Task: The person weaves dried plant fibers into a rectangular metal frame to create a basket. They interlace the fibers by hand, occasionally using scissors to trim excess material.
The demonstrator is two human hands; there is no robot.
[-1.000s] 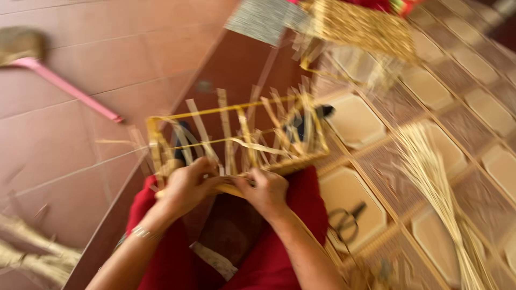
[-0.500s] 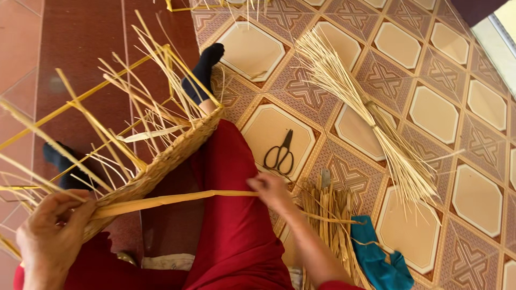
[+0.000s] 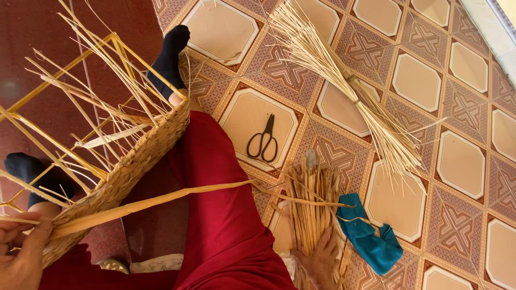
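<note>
A half-woven straw basket [image 3: 129, 166] on a yellow wire frame rests on my lap, loose strands sticking up. My left hand [image 3: 21, 249] grips its woven edge at the lower left, next to a long flat strand [image 3: 161, 198] that runs right across my red-clad leg. My right hand [image 3: 322, 258] lies at the bottom on a bundle of flat straw strips [image 3: 309, 207] on the tiled floor, fingers spread over the strips. Whether it grasps one strip is unclear.
Black scissors [image 3: 263, 140] lie on a floor tile beside my leg. A tied bundle of thin pale reeds [image 3: 349, 91] fans out to the right. A blue cloth [image 3: 371, 239] lies next to the strips. My feet in black socks [image 3: 169, 56] stretch out ahead.
My right hand left the basket and went down to the strip bundle on the floor. The view swung right, and the basket now sits at the left with my left hand on it.
</note>
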